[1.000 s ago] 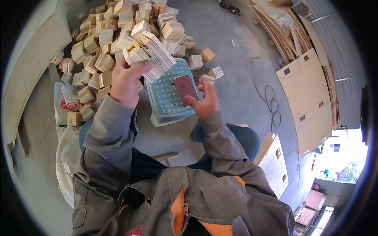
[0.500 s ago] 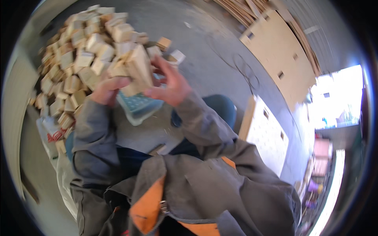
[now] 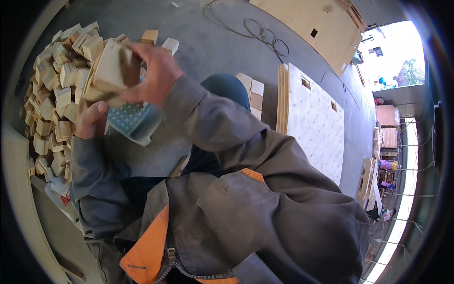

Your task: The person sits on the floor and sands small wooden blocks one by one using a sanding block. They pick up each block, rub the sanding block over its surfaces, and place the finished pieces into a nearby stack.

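Between my two hands are pale wooden blocks, lifted in front of a large heap of similar blocks. My left hand grips them from below, its thumb against the lower edge. From the right, my right hand is closed around their side, fingers at the top and thumb lower down. At least two pieces seem to lie face to face; how many is hard to tell. Just below the hands stands a blue-green plastic stool with a patterned top, partly covered by my right wrist.
Loose blocks lie on the grey floor beyond the heap. A small group of blocks sits past my right knee. Thick perforated panels are stacked to the right, with plywood sheets farther off. A cable coils across the floor.
The view has turned, bringing the group of blocks past my knee into sight. Both hands, still on the wooden blocks, are farther left in the picture, and the blocks are tilted differently.
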Available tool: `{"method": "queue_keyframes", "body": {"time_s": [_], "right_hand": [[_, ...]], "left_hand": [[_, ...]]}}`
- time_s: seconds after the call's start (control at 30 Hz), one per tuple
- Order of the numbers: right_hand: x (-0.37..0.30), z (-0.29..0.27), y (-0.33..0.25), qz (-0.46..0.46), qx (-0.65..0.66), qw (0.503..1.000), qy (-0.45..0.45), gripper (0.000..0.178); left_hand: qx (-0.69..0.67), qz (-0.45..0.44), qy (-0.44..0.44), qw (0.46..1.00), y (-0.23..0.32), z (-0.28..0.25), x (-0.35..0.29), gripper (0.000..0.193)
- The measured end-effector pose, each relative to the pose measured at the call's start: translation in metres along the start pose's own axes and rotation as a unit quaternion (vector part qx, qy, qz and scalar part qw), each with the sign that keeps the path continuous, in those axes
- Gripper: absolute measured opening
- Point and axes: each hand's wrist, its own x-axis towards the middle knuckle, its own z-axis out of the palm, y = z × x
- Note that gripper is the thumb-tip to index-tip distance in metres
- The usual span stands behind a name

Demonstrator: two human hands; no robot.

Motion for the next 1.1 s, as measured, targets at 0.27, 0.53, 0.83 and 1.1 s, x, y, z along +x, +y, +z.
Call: {"method": "queue_keyframes", "body": {"time_s": [0.27,0.53,0.83,1.1], "right_hand": [[0.007,-0.154,0.130,0.124,-0.167,0.958,0.199,0.100],[-0.265,-0.226,0.242,0.460,-0.302,0.824,0.134,0.104],[-0.507,-0.148,0.215,0.727,-0.277,0.628,-0.027,0.107],[-0.520,-0.142,0.225,0.751,-0.259,0.603,0.075,0.108]], "left_hand": [[0.012,-0.057,0.118,0.991,-0.013,-0.036,0.022,0.077],[0.041,-0.121,0.149,0.981,-0.042,-0.056,0.018,0.056],[0.103,-0.200,0.217,0.950,-0.080,-0.099,0.014,0.055],[0.150,-0.236,0.279,0.919,-0.096,-0.121,0.005,0.051]]}}
